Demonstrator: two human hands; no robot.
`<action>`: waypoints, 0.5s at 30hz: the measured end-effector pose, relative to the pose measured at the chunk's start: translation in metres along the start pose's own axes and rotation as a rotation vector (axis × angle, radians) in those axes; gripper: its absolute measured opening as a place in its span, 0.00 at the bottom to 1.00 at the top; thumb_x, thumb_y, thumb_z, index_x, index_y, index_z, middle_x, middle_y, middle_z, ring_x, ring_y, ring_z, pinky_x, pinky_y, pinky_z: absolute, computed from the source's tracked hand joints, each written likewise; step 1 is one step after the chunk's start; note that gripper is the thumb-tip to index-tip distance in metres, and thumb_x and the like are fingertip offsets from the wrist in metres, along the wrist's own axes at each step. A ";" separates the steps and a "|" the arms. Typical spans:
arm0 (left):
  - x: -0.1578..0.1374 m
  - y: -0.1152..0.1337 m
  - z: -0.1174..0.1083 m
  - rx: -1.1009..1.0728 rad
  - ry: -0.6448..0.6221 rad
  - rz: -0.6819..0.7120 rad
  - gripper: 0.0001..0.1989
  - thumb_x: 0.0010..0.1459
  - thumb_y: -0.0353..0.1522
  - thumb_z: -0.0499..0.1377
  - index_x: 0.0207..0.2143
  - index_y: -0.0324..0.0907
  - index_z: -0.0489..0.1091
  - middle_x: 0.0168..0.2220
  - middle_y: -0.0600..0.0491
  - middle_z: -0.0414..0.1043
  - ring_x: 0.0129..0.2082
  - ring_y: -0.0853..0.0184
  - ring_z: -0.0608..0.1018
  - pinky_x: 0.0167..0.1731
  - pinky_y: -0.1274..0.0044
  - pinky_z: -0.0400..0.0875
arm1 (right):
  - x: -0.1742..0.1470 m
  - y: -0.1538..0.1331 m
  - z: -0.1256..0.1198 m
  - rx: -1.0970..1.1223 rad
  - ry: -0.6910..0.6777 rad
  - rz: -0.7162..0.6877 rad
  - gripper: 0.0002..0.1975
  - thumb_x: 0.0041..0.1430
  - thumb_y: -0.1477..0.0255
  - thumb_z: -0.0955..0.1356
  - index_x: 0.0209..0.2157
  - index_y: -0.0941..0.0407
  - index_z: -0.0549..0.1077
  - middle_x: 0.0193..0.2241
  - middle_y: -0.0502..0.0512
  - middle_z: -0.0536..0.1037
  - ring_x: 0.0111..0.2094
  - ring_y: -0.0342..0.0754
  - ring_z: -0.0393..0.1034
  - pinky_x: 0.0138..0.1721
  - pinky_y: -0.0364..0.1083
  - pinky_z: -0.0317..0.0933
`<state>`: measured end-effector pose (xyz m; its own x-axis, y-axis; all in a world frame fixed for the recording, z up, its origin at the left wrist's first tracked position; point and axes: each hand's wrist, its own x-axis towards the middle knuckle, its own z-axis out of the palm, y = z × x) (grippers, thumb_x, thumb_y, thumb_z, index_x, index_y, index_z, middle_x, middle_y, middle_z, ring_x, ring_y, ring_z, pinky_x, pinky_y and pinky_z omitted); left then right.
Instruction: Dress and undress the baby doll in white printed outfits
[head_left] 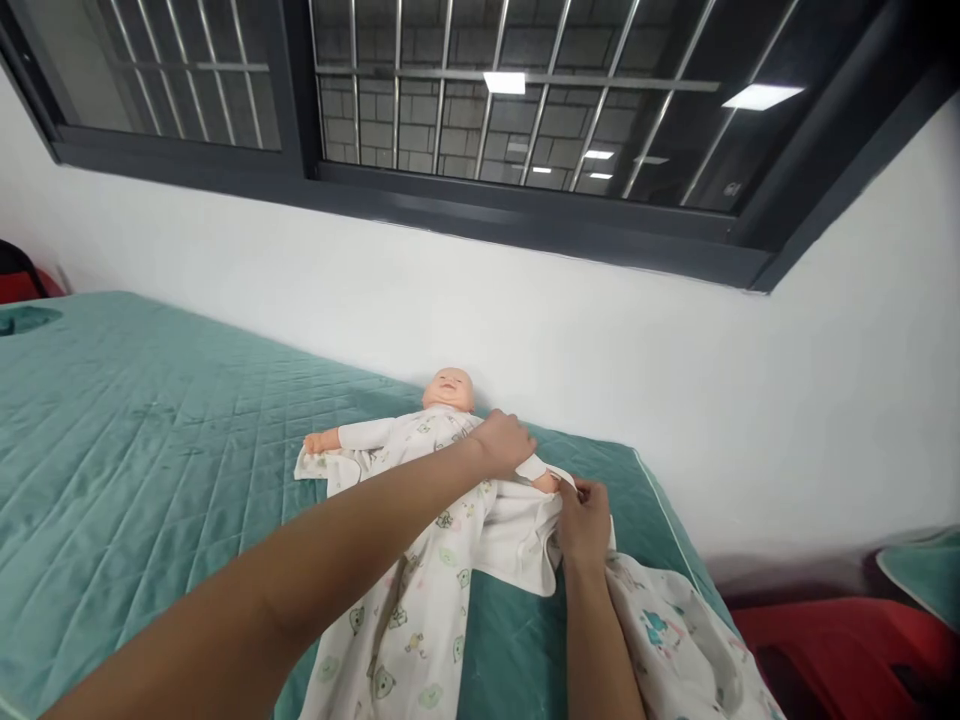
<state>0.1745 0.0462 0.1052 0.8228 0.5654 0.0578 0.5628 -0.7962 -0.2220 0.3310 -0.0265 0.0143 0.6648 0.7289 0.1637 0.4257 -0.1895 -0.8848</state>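
Note:
A baby doll (pixel 449 390) lies on its back, head toward the wall, in white sleeves. A white baby garment (pixel 448 555) with small animal prints is spread over and under its body. My left hand (pixel 504 443) reaches across and is closed at the doll's sleeved arm on the right side; its fingertips are partly hidden. Beside that doll's small hand (pixel 547 483), my right hand (pixel 586 515) pinches a white edge of the garment. On the left, the doll's other arm (pixel 360 435) lies stretched out over a piece of the cloth.
A green quilted cover (pixel 187 450) lies under the doll, against a white wall (pixel 360 290). Another white printed cloth (pixel 679 635) lies by my right forearm. At the lower right stands a red chair (pixel 847 650). Above is a dark-framed window (pixel 480 205) with metal bars.

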 end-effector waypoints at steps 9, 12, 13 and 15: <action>-0.011 -0.017 -0.011 0.021 0.021 -0.012 0.11 0.58 0.27 0.53 0.44 0.35 0.70 0.43 0.40 0.74 0.42 0.53 0.75 0.36 0.66 0.67 | 0.008 0.010 0.000 0.135 0.017 -0.017 0.17 0.47 0.57 0.68 0.34 0.54 0.72 0.33 0.53 0.77 0.36 0.51 0.72 0.38 0.47 0.62; -0.015 -0.018 -0.010 0.016 0.035 -0.011 0.12 0.58 0.28 0.54 0.44 0.35 0.69 0.43 0.40 0.74 0.42 0.53 0.75 0.36 0.65 0.67 | 0.009 0.012 0.001 0.239 0.030 0.012 0.18 0.44 0.58 0.71 0.34 0.56 0.74 0.31 0.53 0.79 0.34 0.51 0.72 0.36 0.47 0.64; -0.016 -0.018 -0.008 0.009 0.039 -0.008 0.12 0.58 0.29 0.54 0.45 0.35 0.69 0.43 0.40 0.74 0.42 0.53 0.75 0.36 0.65 0.68 | 0.009 0.011 0.002 0.307 0.026 0.033 0.18 0.43 0.59 0.72 0.35 0.56 0.75 0.31 0.53 0.79 0.34 0.51 0.72 0.35 0.47 0.64; -0.016 -0.016 -0.005 -0.015 0.042 0.000 0.13 0.58 0.31 0.55 0.44 0.35 0.69 0.42 0.40 0.74 0.42 0.53 0.76 0.36 0.65 0.68 | 0.008 0.009 0.002 0.477 0.025 0.067 0.19 0.40 0.62 0.74 0.35 0.57 0.76 0.32 0.53 0.80 0.33 0.49 0.73 0.35 0.47 0.66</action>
<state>0.1530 0.0488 0.1124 0.8254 0.5558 0.0986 0.5633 -0.7997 -0.2079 0.3384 -0.0210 0.0065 0.6982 0.7082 0.1050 0.0566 0.0917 -0.9942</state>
